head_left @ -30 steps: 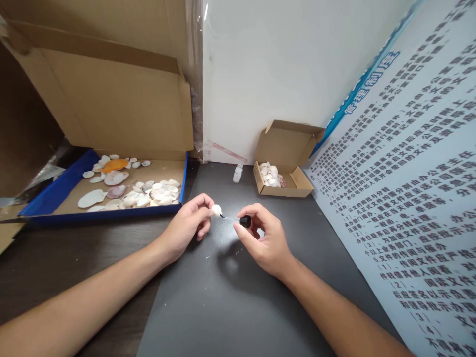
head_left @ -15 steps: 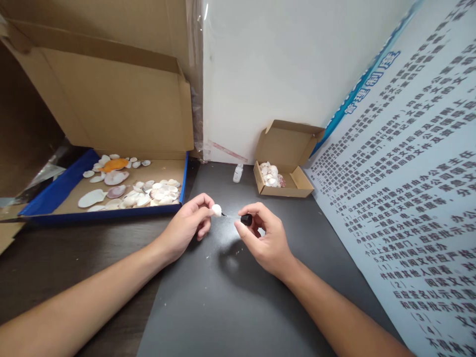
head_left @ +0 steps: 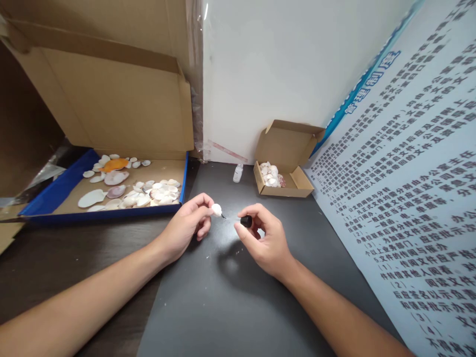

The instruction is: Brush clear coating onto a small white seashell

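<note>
A small white seashell is pinched between the thumb and fingers of my left hand. My right hand grips a brush cap by its black top. The cap's thin stem points left, and its dark tip lies at the shell's lower right edge; whether it touches cannot be made out. Beyond both hands a little white bottle stands upright, its black cap off.
At the left, an open blue-edged cardboard box holds many seashells and an orange piece. A smaller open carton with shells stands back right. A printed board leans along the right side.
Both hands stay nearly in place. The shell has tilted slightly, and the brush tip has shifted a little downward along its edge.
</note>
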The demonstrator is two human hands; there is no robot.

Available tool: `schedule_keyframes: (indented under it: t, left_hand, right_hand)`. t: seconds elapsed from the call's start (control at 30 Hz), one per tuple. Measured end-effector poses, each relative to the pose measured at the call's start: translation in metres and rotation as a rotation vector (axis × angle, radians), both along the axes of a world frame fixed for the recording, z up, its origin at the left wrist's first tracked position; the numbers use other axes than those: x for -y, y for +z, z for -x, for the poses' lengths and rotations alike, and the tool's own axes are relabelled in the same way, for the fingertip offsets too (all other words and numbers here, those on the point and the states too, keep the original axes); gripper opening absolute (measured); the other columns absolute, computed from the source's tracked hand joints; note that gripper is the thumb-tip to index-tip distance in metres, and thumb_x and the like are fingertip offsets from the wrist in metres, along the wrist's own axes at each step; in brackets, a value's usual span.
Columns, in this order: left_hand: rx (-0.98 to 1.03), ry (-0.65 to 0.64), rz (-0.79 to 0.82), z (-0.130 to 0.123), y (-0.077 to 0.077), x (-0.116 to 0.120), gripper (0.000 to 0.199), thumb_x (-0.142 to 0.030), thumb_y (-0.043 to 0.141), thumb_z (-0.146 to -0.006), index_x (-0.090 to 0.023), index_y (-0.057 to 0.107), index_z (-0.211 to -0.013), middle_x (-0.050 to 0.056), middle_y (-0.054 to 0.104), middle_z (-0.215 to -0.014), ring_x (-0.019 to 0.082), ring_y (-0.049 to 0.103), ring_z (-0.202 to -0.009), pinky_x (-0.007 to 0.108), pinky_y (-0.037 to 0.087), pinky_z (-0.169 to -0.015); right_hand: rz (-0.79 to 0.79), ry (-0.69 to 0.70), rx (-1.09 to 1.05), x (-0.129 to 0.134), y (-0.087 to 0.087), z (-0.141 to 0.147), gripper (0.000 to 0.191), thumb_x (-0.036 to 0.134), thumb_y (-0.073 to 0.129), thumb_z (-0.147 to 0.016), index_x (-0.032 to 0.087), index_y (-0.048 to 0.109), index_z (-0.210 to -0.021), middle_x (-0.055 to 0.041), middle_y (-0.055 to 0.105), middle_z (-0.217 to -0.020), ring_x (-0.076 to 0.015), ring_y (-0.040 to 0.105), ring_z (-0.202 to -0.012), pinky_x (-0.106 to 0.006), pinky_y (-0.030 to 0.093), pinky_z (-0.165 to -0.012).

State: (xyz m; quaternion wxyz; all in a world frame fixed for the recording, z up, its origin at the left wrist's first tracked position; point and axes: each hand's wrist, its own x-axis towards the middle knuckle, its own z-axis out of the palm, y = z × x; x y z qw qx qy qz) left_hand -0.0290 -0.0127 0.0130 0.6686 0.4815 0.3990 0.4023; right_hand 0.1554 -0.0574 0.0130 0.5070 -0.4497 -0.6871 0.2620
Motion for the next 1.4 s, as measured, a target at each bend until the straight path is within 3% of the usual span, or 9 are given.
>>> schedule_keyframes:
  t: [0.17,0.63,0.93,1.13,1.4]
  left_hand:
    - [0.009,0.007,0.004,-0.0007,0.0006,-0.0001,0.014,-0.026,0.060,-0.078,-0.021,0.047,-0.077,-0.009,0.039,-0.044,0.006,0.031,-0.038,0.017,0.026,-0.041]
    - [0.017,0.006,0.003,-0.0004,0.0015,0.0015,0.012,-0.025,0.058,-0.079,-0.021,0.046,-0.078,-0.009,0.039,-0.043,0.007,0.030,-0.037,0.018,0.026,-0.041]
    - [0.036,0.007,0.013,-0.0001,0.0024,0.0011,0.013,-0.024,0.059,-0.079,-0.021,0.047,-0.077,-0.008,0.040,-0.044,0.006,0.031,-0.037,0.017,0.026,-0.040]
    - [0.113,-0.023,0.104,-0.0006,0.0069,0.0022,0.015,-0.025,0.062,-0.078,-0.022,0.047,-0.078,-0.010,0.037,-0.043,0.007,0.031,-0.036,0.016,0.030,-0.038]
    - [0.128,-0.020,0.098,0.0000,0.0064,0.0021,0.015,-0.023,0.063,-0.078,-0.021,0.048,-0.078,-0.010,0.037,-0.045,0.006,0.033,-0.035,0.016,0.030,-0.037]
  right_hand:
    - [0.002,-0.045,-0.030,-0.0003,-0.0011,-0.0004,0.011,0.019,0.064,-0.083,0.021,0.059,-0.093,0.0047,0.051,-0.073,-0.0080,0.041,-0.052,-0.022,0.035,-0.048]
    - [0.033,0.019,0.017,0.0011,0.0007,0.0009,0.009,0.021,0.064,-0.083,0.020,0.060,-0.091,0.0049,0.050,-0.068,-0.0087,0.042,-0.051,-0.023,0.038,-0.049]
    - [-0.008,-0.072,-0.015,0.0007,-0.0003,0.0013,0.010,0.022,0.063,-0.084,0.021,0.058,-0.094,0.0055,0.049,-0.067,-0.0088,0.042,-0.050,-0.023,0.037,-0.047]
    - [-0.025,-0.010,0.002,0.0019,-0.0009,0.0025,0.010,0.020,0.065,-0.083,0.022,0.059,-0.091,0.0042,0.053,-0.072,-0.0078,0.043,-0.050,-0.023,0.038,-0.048]
    - [-0.039,0.022,0.016,0.0030,0.0014,0.0016,0.009,0.019,0.065,-0.082,0.022,0.059,-0.089,0.0048,0.052,-0.069,-0.0082,0.043,-0.050,-0.022,0.038,-0.048]
